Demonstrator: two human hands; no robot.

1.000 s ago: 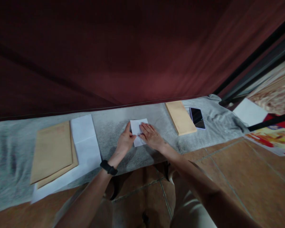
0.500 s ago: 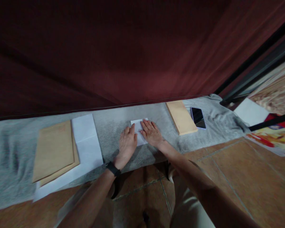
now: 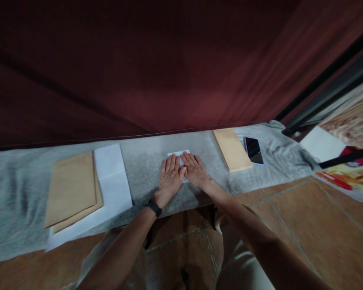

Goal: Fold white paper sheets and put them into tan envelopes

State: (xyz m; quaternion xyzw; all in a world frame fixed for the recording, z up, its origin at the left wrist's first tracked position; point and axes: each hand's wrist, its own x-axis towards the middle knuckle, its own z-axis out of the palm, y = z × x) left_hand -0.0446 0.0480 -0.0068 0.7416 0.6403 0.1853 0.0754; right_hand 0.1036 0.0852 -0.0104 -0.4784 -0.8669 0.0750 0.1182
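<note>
A small white piece of paper (image 3: 178, 153), which looks folded, lies on the grey cloth (image 3: 145, 157) in front of me. Both hands rest flat on it and cover most of it. My left hand (image 3: 170, 174) lies on the paper's left part, fingers stretched forward. Beside it, my right hand (image 3: 195, 170) presses on the right part with its fingers out straight. The thumbs nearly meet over the middle. Only the paper's far edge and a bit of its near edge show.
Left are brown envelopes (image 3: 71, 189) over white sheets (image 3: 113, 177). On the right a stack of tan envelopes (image 3: 232, 150) lies beside a phone (image 3: 254, 150). A dark red curtain (image 3: 169, 80) hangs behind; a black metal frame (image 3: 345, 157) stands at the right, above tiled floor (image 3: 326, 213).
My left hand has slid right and flattened onto the paper, its fingers now pointing forward. My right hand has stayed almost in place.
</note>
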